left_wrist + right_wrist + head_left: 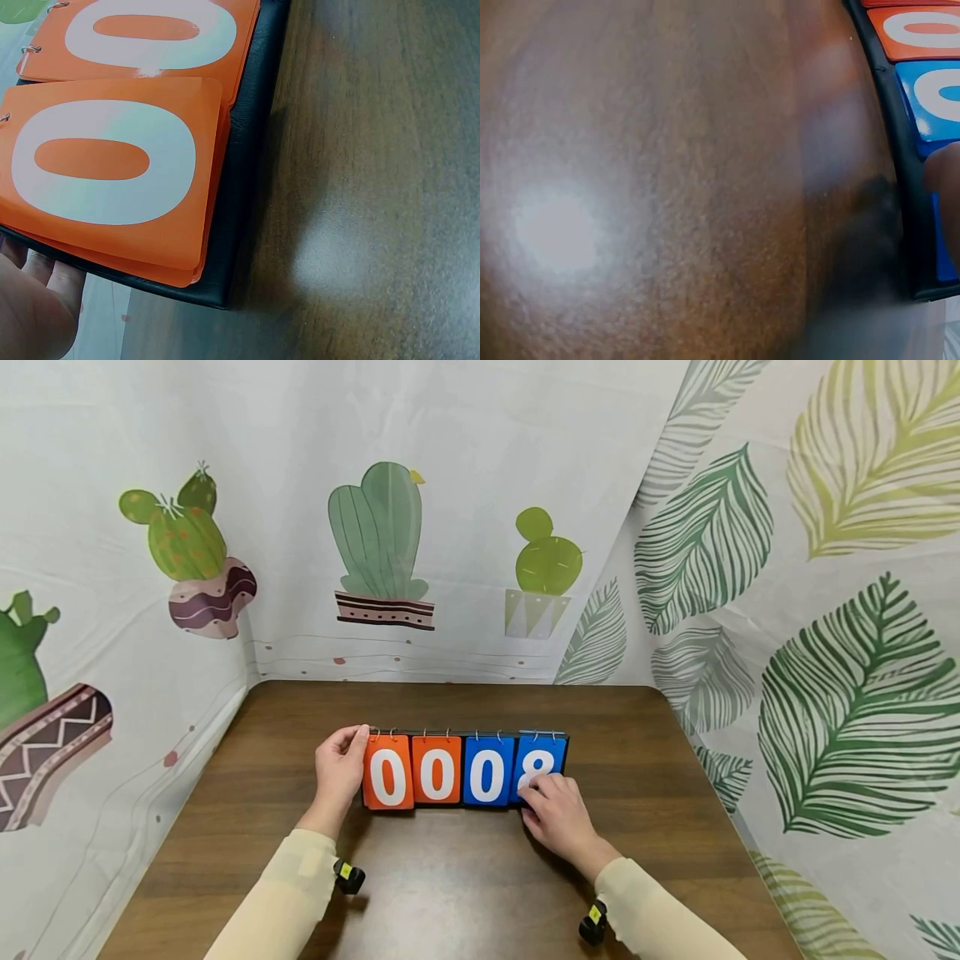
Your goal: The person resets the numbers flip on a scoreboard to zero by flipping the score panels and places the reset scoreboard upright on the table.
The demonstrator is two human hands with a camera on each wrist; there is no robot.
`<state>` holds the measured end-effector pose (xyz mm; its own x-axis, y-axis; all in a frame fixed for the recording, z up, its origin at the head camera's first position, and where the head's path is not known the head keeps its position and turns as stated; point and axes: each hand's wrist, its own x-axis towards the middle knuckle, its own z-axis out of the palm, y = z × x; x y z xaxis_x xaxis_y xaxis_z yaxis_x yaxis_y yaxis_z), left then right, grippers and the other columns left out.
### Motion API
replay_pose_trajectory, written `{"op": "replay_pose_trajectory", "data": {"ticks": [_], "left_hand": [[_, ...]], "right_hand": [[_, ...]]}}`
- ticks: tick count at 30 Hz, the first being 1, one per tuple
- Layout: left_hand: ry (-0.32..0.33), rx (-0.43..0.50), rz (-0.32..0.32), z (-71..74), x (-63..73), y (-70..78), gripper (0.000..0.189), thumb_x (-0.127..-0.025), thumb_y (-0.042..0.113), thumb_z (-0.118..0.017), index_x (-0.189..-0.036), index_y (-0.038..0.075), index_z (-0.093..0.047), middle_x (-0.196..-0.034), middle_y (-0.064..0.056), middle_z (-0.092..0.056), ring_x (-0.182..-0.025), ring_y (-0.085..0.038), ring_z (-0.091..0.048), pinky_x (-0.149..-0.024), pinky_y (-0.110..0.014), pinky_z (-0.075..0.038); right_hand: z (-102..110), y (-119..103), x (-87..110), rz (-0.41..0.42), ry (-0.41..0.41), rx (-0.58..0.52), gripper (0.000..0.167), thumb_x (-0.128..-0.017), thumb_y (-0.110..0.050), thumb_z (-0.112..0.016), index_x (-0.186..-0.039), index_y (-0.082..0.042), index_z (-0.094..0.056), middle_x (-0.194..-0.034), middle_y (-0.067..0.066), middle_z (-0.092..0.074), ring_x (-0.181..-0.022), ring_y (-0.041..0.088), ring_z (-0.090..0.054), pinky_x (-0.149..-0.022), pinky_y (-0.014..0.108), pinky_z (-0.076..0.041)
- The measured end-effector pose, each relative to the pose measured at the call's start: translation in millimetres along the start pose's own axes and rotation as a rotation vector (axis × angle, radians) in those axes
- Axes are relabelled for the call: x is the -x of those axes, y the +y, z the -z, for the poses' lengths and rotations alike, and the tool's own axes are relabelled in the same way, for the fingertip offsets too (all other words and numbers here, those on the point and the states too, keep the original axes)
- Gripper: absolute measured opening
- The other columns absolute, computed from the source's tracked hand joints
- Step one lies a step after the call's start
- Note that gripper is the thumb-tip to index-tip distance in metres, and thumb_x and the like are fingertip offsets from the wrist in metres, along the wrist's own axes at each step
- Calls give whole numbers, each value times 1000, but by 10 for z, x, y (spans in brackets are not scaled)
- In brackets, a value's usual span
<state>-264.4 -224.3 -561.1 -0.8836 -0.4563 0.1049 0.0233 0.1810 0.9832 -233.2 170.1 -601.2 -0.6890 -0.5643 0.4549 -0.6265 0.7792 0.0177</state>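
A flip scoreboard [462, 772] is on the brown wooden table [435, 885], about the middle of its width and nearer to the far edge than to the person. Four cards face upward in a row and read 0008: two orange cards [437, 768] with white zeros, then a blue card [488, 771] with a zero and a last blue card [538, 750] with an eight. Small metal rings [425, 734] hold the cards along the top, and behind them a black backing [246, 142] shows as a narrow border. The left hand [341, 766] grips the scoreboard by its left side near the top corner, with fingers going behind the backing. The right hand [557, 810] has bent fingers at the lower part of the eight and covers a piece of it; whether they pinch this card or only touch it, I cannot tell. Both arms wear pale yellow sleeves [288, 881], each with a small black device [348, 877] at the cuff. Around the table hang white cloths, one printed with potted cacti [381, 539], another with large leaves [862, 710].
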Motion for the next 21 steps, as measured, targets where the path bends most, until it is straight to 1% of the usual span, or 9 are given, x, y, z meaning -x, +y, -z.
{"op": "replay_pose_trajectory", "data": {"ticks": [3, 5, 8, 12, 14, 16, 18, 19, 21], "left_hand": [[-1, 0, 3, 2, -4, -5, 38, -95, 45, -72, -111, 11, -77, -90, 11, -70, -82, -7, -65, -69, -16, -54], [-2, 2, 4, 2, -5, -8, 38, -95, 45, -72, -111, 11, -77, -91, 10, -70, -82, -7, -65, -69, -16, -54], [-1, 1, 7, 5, -4, -14, 38, -96, 45, -72, -112, 11, -77, -92, 9, -71, -81, -7, -65, -69, -17, -55], [4, 8, 0, 12, -11, -14, 38, -96, 44, -72, -111, 10, -77, -92, 8, -71, -81, -7, -65, -69, -17, -55], [5, 11, -4, 13, -13, -12, 38, -96, 45, -71, -111, 10, -77, -91, 9, -71, -81, -7, -65, -69, -17, -55], [5, 17, -6, 10, -13, -8, 38, -96, 44, -72, -111, 10, -77, -90, 10, -71, -81, -7, -65, -69, -17, -55], [1, 19, -8, 5, -10, -7, 38, -96, 44, -72, -111, 10, -77, -90, 11, -71, -80, -6, -65, -69, -17, -55], [-1, 20, -9, 3, -5, -3, 38, -96, 43, -71, -111, 9, -76, -90, 11, -71, -80, -6, -65, -69, -16, -54], [-5, 20, -14, -5, 3, -2, 37, -97, 42, -71, -111, 8, -76, -90, 10, -71, -80, -6, -65, -69, -16, -54]], "right_hand": [[-9, 7, 2, -5, 21, -2, 30, -84, -32, -83, -111, -21, -75, -111, 1, -67, -103, 23, -57, -85, 41, -48], [29, 14, -28, -13, 40, -42, 28, -83, -32, -83, -107, -21, -76, -108, 0, -68, -100, 22, -58, -82, 40, -49], [180, 52, -161, -32, 81, -160, 20, -84, -28, -83, -100, -18, -77, -100, -1, -72, -93, 21, -62, -79, 40, -53], [469, 215, -449, -84, 155, -329, 9, -85, -17, -81, -93, -13, -78, -90, 0, -76, -84, 18, -68, -76, 38, -59], [608, 344, -598, -137, 173, -437, 6, -87, -13, -79, -93, -12, -77, -88, 2, -77, -80, 16, -69, -74, 34, -60], [739, 487, -740, -222, 166, -556, 4, -89, -12, -77, -94, -11, -77, -88, 3, -77, -77, 14, -68, -70, 29, -58], [849, 642, -870, -317, 135, -661, 4, -92, -13, -76, -95, -11, -77, -88, 4, -77, -75, 14, -65, -69, 25, -55], [885, 724, -926, -356, 113, -690, 6, -93, -15, -75, -97, -11, -77, -89, 5, -77, -76, 14, -64, -70, 24, -54], [924, 884, -1016, -412, 43, -724, 12, -95, -20, -75, -102, -11, -78, -94, 7, -77, -80, 15, -63, -72, 25, -52]]}}
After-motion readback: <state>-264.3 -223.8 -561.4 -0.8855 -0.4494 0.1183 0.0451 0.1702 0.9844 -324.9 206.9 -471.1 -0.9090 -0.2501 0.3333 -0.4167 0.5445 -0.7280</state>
